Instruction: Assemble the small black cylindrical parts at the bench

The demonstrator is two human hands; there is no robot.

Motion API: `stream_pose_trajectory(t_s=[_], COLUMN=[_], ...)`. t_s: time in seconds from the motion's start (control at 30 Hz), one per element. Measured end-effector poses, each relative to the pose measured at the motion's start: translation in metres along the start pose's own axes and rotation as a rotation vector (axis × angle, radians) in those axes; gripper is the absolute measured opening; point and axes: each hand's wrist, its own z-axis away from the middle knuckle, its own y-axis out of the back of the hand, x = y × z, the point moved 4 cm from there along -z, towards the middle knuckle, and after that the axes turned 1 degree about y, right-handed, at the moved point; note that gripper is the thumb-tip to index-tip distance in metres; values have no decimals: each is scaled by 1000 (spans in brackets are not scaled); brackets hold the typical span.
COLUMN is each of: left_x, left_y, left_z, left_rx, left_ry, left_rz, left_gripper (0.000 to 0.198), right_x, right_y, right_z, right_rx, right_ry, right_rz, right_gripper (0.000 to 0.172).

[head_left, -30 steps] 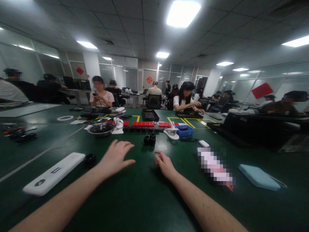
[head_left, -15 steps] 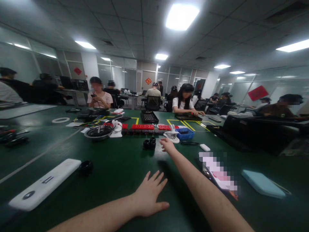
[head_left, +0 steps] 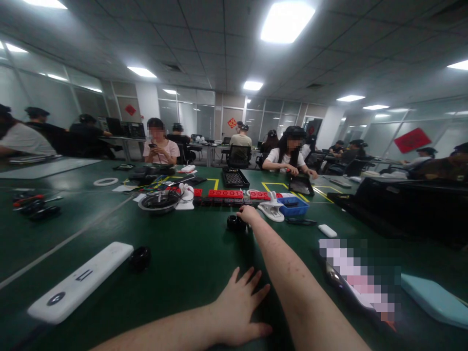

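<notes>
My right hand (head_left: 247,213) is stretched far out over the green table (head_left: 183,258) and rests on a cluster of small black round parts (head_left: 234,223); its fingers curl over them, and the grip itself is hidden. My left hand (head_left: 239,307) lies flat on the table near me with its fingers spread, holding nothing. Behind the black parts runs a row of red and black blocks (head_left: 226,195).
A white flat device (head_left: 82,281) and a black round cap (head_left: 140,257) lie at left. A metal bowl of cables (head_left: 159,201), a white clip (head_left: 271,209) and a blue bin (head_left: 292,205) sit further back. A light blue case (head_left: 435,300) lies at right. People sit across the table.
My right arm reached forward from beside the left hand to the black round parts. My left hand drew back toward me and flattened on the table.
</notes>
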Motion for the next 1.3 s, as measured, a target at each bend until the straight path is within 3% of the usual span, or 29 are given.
stream_pose_trajectory(t_s=[0.17,0.33,0.5,0.6,0.8,0.93,1.03,1.17,1.3], left_x=[0,0,-12,-25,-47,-43,-44,-50,-57], left_y=[1,3,12,18,21,26,30,33,34], left_z=[1,3,5,6,7,9,11,12,12], left_rx=[15,75,307,412,422,451,415,355,377], left_ry=[0,50,271,352,456,412,373,269,242], left_rz=[8,92,170,105,9,-50,-52,-49,-56], left_gripper=[72,67,48,49,72,54,48,59,49], right_x=[24,53,69,64,23,-5,-13,-8,-3], right_y=[9,26,30,24,-2,-9,-9,-14,-20], right_z=[3,31,82,115,175,204,215,213,209], right_rx=[-30,-22,17,-9,-100,-65,-2,71,140], right_ry=[-38,-67,-20,70,276,446,502,438,397], right_rz=[-20,-114,-274,-384,-486,-385,-321,-261,-220], right_gripper=[25,24,30,27,27,28,29,33,36])
